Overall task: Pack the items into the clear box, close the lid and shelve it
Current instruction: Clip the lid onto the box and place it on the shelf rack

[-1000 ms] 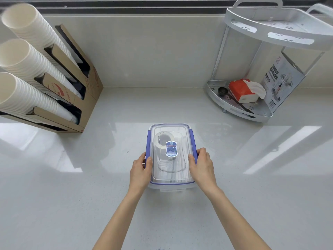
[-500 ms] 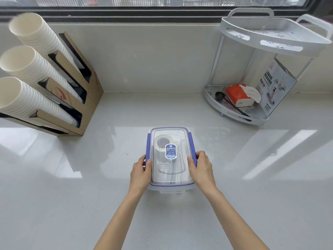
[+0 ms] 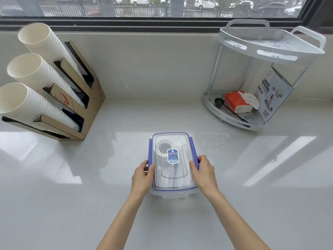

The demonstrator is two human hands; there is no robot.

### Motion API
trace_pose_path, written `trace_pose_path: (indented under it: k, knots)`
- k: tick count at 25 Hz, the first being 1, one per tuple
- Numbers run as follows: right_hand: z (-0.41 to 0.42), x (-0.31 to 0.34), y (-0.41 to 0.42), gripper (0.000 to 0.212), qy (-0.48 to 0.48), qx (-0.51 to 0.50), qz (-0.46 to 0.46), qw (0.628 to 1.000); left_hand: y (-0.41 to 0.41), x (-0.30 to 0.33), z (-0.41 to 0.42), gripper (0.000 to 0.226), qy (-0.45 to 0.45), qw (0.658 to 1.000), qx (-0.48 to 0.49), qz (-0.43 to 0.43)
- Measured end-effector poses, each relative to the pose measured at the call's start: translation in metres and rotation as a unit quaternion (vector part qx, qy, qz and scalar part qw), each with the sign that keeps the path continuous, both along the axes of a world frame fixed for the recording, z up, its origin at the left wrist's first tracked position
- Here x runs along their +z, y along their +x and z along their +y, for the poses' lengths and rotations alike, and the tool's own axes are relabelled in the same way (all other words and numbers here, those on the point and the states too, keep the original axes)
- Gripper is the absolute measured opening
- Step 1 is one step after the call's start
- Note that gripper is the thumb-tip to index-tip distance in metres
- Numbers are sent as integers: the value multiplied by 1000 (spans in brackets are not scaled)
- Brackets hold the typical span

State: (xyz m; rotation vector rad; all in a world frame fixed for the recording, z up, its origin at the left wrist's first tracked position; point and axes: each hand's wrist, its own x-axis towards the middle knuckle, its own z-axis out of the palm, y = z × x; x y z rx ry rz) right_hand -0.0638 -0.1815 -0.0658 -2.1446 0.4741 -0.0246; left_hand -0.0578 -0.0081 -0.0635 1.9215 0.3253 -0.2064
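While both hands grip it, the lidded clear box (image 3: 173, 179) holds a roll.

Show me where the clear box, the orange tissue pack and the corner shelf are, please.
clear box (image 3: 173, 179): head view, on its transparent lid.
orange tissue pack (image 3: 235, 100): head view, on its orange top face.
corner shelf (image 3: 234, 121): head view, on the lower tier's front rim.

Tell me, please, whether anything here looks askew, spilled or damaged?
Nothing stands out: the clear box sits flat on the counter with its lid on, held at its sides by the left hand and right hand.
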Motion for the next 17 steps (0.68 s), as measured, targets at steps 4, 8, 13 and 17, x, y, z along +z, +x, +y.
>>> trace_pose_path:
  k: [4,8,13,17]
  knots:
    - [-9,7,3,25,7,-21,-19,1000,6,6,-7,39,-26,1000,-1,9]
    - [-25,26,10,26,7,-39,-50,998,17,24,-18,38,-68,998,-7,-5]
    - [-58,66,20,25,4,-60,-104,993,34,58,-45,35,-134,990,-32,-17]
    - [-89,104,28,18,-12,-68,-152,986,48,86,-71,32,-189,980,-56,-28]
